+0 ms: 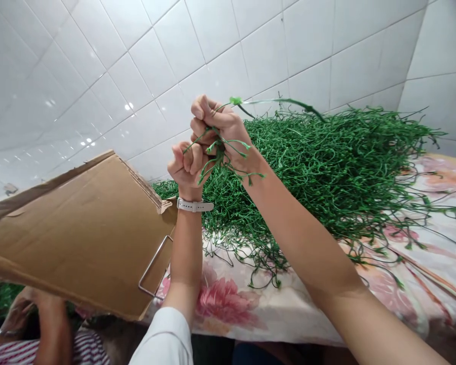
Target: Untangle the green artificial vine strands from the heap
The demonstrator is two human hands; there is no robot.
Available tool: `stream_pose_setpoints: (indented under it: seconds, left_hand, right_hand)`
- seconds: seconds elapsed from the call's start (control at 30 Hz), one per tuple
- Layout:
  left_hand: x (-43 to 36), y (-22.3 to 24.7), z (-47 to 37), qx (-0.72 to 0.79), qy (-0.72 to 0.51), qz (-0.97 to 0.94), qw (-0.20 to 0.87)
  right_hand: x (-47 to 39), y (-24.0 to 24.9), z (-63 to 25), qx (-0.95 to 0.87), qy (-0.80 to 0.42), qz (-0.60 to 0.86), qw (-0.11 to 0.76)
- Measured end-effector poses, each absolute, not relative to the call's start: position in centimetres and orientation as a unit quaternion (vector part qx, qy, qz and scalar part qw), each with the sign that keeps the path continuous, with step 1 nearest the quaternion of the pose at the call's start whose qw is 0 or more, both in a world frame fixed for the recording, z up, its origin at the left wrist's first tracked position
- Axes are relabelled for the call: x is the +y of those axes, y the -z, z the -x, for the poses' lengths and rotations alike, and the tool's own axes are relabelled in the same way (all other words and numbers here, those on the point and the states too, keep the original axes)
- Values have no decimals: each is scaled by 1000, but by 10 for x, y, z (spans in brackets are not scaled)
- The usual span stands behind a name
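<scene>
Raised over the table, my left hand is closed, with a pale watch strap on the wrist. Just above and touching it, my right hand is also closed, its fingers curled in. Both grip a small bunch of green plastic stems, whose forked tips hang out below my right palm. A longer stem with a bright green joint trails off to the right from my right hand. My fingers hide where the stems meet. Behind my arms lies a big heap of similar green stems.
A cardboard sheet stands tilted on the left, with a bent metal wire frame at its edge. A floral tablecloth covers the table against a white tiled wall. Another person's hands show at lower left, beside more greenery.
</scene>
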State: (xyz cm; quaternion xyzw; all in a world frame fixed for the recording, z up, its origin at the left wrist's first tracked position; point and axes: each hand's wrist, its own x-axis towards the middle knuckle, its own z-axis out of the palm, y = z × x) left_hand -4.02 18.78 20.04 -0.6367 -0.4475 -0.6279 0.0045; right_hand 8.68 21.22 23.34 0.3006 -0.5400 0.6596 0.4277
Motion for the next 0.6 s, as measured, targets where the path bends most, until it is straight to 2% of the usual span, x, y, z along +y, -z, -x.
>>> stream_pose_setpoints:
  seconds: [0.2, 0.37, 0.6]
  left_hand:
    - [192, -201, 58, -418, 610, 673, 2]
    - [189, -203, 57, -331, 670, 664, -22]
    - [186, -205, 47, -323, 692, 644, -36]
  right_hand:
    - [207, -231, -75, -490, -679, -243, 490]
    - [200, -234, -71, -452, -712, -216, 493]
    - [205, -233, -73, -467, -696, -242, 489]
